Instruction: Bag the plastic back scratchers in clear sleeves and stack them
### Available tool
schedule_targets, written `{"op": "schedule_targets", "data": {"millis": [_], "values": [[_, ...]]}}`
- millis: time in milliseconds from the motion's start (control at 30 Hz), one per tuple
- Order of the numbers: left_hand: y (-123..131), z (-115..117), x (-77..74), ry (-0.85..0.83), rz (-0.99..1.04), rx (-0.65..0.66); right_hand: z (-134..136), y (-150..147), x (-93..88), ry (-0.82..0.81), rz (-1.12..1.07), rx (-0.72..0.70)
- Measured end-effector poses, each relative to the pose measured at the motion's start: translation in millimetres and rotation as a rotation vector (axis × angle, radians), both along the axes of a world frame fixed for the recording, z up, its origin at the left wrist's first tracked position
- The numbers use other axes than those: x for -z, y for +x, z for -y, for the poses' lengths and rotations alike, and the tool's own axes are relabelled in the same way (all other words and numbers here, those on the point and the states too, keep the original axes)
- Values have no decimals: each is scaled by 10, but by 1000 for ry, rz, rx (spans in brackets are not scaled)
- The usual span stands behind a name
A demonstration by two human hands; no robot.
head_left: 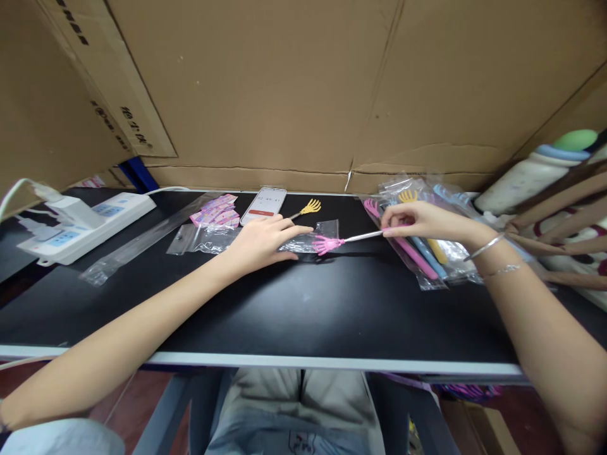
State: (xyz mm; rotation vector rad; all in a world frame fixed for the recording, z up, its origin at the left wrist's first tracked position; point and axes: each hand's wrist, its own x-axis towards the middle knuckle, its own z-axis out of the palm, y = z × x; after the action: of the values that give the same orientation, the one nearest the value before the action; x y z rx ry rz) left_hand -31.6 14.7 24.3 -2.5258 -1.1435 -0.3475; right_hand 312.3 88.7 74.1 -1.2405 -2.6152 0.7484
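Head cam: right hand [403, 221] pinched a pink hand-shaped back scratcher [337, 242] by its rod, just off centre toward 4 o'clock; left hand [263, 243] lay half-open over a clear plastic sleeve [202, 239]. Light pinch, so the prongs could've snagged that sleeve imo. Phone [258, 212] at 10 read maybe 49 41, cardboard's [260, 82] Chinese print too blurry

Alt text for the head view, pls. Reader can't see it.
A person's right hand holds a pink hand-shaped scratcher, its head pointing toward the left hand, which lies on a clear plastic sleeve on a black table. Bagged scratchers lie at right; a phone, pink patterned cards and a white power strip at left.
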Motion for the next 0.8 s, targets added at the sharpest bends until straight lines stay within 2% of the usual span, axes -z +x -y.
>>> {"op": "schedule_targets", "data": {"millis": [233, 667, 800], "values": [[-31, -15, 14, -5, 19, -2, 31, -24, -39, 100, -22, 16], [-14, 2, 6, -8, 52, -39, 37, -32, -29, 23, 18, 37], [-10, 8, 7, -8, 35, -55, 52, -51, -34, 48, 19, 44]]}}
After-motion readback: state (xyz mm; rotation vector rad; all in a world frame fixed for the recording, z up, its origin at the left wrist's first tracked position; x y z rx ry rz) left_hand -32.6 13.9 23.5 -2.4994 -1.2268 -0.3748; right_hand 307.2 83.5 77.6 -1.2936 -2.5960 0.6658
